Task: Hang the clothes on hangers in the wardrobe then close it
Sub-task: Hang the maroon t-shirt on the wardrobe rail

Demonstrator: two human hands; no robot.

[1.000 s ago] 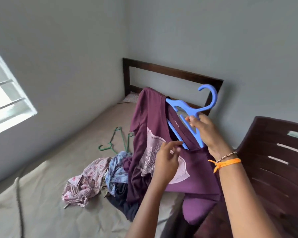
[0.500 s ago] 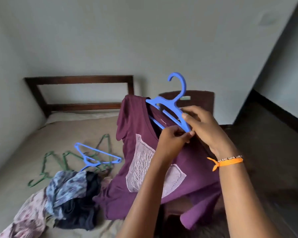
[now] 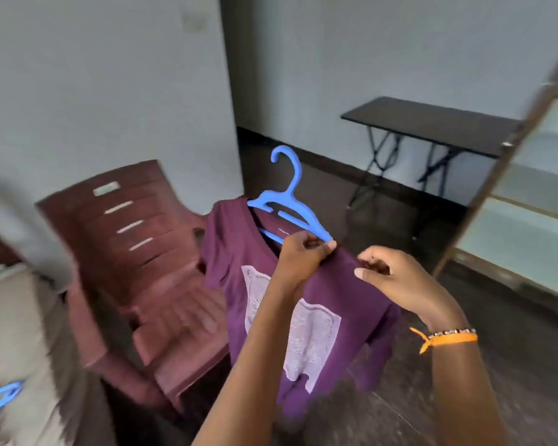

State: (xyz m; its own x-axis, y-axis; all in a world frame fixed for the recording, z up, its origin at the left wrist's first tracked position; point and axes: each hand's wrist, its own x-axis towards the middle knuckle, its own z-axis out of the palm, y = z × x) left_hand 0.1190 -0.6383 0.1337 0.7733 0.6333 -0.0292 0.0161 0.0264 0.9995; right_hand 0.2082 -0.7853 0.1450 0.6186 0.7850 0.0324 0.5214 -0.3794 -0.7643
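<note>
A purple T-shirt [image 3: 332, 294] with a pale print hangs on a blue plastic hanger [image 3: 287, 201], held up in mid-air. My left hand [image 3: 303, 255] pinches the shirt's neckline together with the hanger's right arm. My right hand [image 3: 397, 278], with an orange band at the wrist, grips the shirt's right shoulder seam just beside it. The hanger's hook points up and left. At the right edge stands the wardrobe [image 3: 529, 194], its brown door edge slanting across and pale shelves behind it.
A dark red plastic chair [image 3: 136, 252] stands left of the shirt. The bed [image 3: 10, 333] fills the lower left corner, with another blue hanger [image 3: 0, 397] on it. A black folding table [image 3: 432, 123] stands against the far wall.
The view has swung right from the bed toward the chair, table and wardrobe. My right hand has slid off the hanger onto the shirt's shoulder; my left still holds the neckline.
</note>
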